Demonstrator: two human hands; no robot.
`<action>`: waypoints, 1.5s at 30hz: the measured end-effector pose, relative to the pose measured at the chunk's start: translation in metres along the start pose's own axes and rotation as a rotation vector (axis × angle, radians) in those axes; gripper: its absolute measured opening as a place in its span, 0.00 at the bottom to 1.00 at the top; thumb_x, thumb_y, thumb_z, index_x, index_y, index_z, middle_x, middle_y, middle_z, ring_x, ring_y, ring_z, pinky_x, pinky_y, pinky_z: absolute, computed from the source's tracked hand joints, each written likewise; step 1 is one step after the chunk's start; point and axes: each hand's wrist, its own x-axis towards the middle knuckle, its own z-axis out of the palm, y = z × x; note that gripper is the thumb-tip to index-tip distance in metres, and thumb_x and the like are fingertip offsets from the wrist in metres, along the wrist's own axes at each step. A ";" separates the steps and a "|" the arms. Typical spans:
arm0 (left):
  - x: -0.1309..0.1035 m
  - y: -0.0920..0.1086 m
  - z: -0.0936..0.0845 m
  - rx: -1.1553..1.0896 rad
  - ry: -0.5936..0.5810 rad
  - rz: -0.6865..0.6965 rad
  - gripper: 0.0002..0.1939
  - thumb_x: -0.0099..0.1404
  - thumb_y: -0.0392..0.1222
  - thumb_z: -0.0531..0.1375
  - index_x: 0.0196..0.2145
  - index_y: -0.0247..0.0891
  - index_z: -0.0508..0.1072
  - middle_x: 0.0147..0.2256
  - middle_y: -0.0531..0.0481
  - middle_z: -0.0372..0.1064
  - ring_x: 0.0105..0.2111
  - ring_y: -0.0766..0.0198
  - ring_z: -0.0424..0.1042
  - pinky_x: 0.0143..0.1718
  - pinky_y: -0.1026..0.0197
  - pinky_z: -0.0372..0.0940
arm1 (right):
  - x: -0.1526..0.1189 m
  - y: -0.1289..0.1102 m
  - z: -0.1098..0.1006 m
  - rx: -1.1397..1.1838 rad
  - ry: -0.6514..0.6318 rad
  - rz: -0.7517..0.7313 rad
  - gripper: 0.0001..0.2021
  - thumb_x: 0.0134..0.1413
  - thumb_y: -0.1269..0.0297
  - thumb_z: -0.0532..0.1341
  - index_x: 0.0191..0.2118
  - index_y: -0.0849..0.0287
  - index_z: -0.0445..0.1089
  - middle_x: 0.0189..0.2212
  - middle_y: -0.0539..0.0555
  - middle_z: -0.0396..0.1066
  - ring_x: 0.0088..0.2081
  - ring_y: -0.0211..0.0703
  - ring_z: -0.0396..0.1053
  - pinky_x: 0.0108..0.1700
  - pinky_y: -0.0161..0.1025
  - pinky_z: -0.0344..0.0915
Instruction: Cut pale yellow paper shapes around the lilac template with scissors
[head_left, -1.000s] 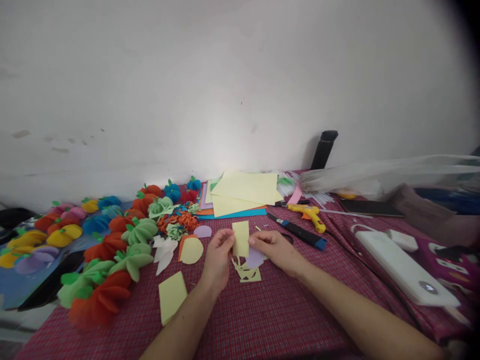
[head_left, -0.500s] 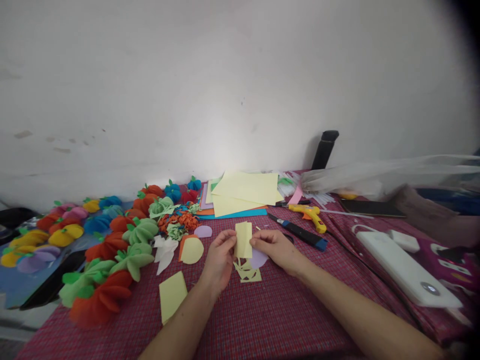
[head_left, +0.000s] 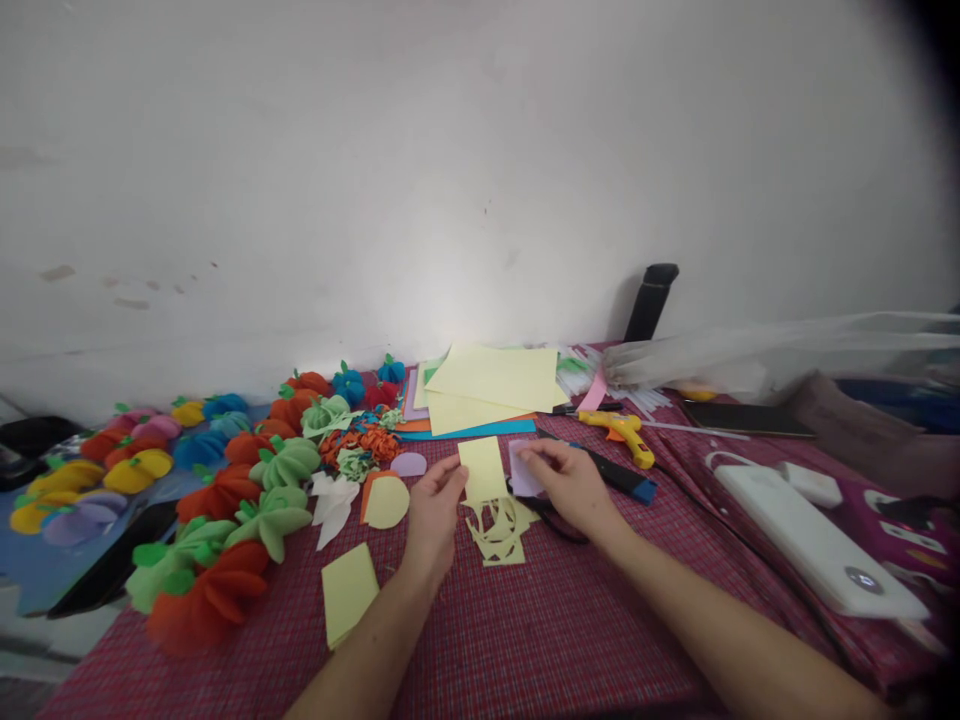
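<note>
Two hands were pinching the same yellow paper piece (head_left: 484, 470) half a second ago; now only your left hand (head_left: 433, 510) grips it, fingers closed on its left edge, holding it upright just below the middle of the frame. Your right hand (head_left: 568, 482) has let go of it and shifted right and slightly up; its fingers now pinch a lilac paper piece (head_left: 523, 468), lifted off the cloth where it lay under that hand before. The two pieces sit just beside each other, not clearly touching.

With the right hand moved away, the yellow scraps (head_left: 501, 530) below the held piece show more fully, lying on the red checked tablecloth (head_left: 540, 630), and dark scissors (head_left: 555, 522) appear beneath your right wrist.

Everything else has stayed put. At lower left of centre lies a yellow rectangle (head_left: 347, 592); a yellow half circle (head_left: 385, 502) rests left of your left hand. Paper flowers (head_left: 225, 500) crowd the left side of the frame. A stack of paper sheets (head_left: 487, 390) lies beyond your hands, with a yellow glue gun (head_left: 619, 430) and a blue-tipped knife (head_left: 619, 478) to its right, and a white power bank (head_left: 814, 540) at far right.
</note>
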 end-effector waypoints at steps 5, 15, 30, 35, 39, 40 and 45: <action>-0.003 -0.003 0.003 0.039 -0.054 -0.002 0.16 0.51 0.44 0.61 0.37 0.35 0.73 0.30 0.48 0.73 0.26 0.65 0.69 0.30 0.62 0.63 | -0.007 -0.006 0.006 0.159 -0.069 -0.020 0.18 0.49 0.63 0.56 0.48 0.55 0.60 0.32 0.52 0.70 0.28 0.39 0.66 0.28 0.34 0.62; -0.014 -0.002 0.010 0.125 -0.188 -0.017 0.17 0.55 0.44 0.57 0.42 0.36 0.71 0.33 0.47 0.72 0.28 0.63 0.69 0.30 0.62 0.64 | -0.009 0.006 0.016 0.006 -0.074 -0.104 0.19 0.46 0.68 0.59 0.47 0.56 0.60 0.36 0.53 0.69 0.35 0.40 0.67 0.37 0.37 0.64; -0.015 -0.008 0.012 0.176 -0.182 0.009 0.16 0.54 0.45 0.58 0.39 0.36 0.73 0.31 0.48 0.72 0.25 0.66 0.67 0.27 0.66 0.61 | -0.009 0.010 0.018 -0.044 -0.044 -0.070 0.17 0.46 0.69 0.59 0.44 0.56 0.61 0.34 0.52 0.69 0.35 0.41 0.67 0.38 0.39 0.64; -0.015 -0.009 0.013 0.149 -0.203 -0.004 0.15 0.54 0.43 0.59 0.39 0.35 0.72 0.32 0.47 0.73 0.27 0.65 0.69 0.29 0.65 0.62 | -0.009 0.013 0.019 -0.037 -0.041 -0.072 0.17 0.46 0.69 0.59 0.44 0.56 0.61 0.35 0.53 0.69 0.35 0.41 0.67 0.38 0.39 0.64; -0.015 -0.010 0.013 0.124 -0.208 -0.024 0.16 0.53 0.43 0.60 0.39 0.35 0.72 0.33 0.46 0.73 0.28 0.64 0.70 0.31 0.63 0.63 | -0.009 0.015 0.019 -0.035 -0.050 -0.088 0.17 0.46 0.69 0.59 0.44 0.56 0.61 0.36 0.53 0.69 0.35 0.41 0.68 0.39 0.39 0.64; -0.015 -0.010 0.013 0.123 -0.208 -0.027 0.16 0.52 0.43 0.60 0.39 0.35 0.72 0.33 0.46 0.73 0.28 0.64 0.70 0.31 0.63 0.63 | -0.009 0.015 0.020 -0.036 -0.050 -0.090 0.17 0.46 0.69 0.59 0.44 0.56 0.61 0.36 0.53 0.69 0.35 0.41 0.68 0.39 0.39 0.64; -0.014 -0.013 0.012 0.161 -0.189 -0.003 0.17 0.52 0.44 0.60 0.40 0.35 0.72 0.31 0.47 0.73 0.25 0.66 0.69 0.28 0.65 0.63 | -0.009 0.016 0.021 -0.037 -0.043 -0.095 0.17 0.45 0.69 0.59 0.44 0.56 0.61 0.35 0.53 0.69 0.35 0.42 0.68 0.38 0.39 0.64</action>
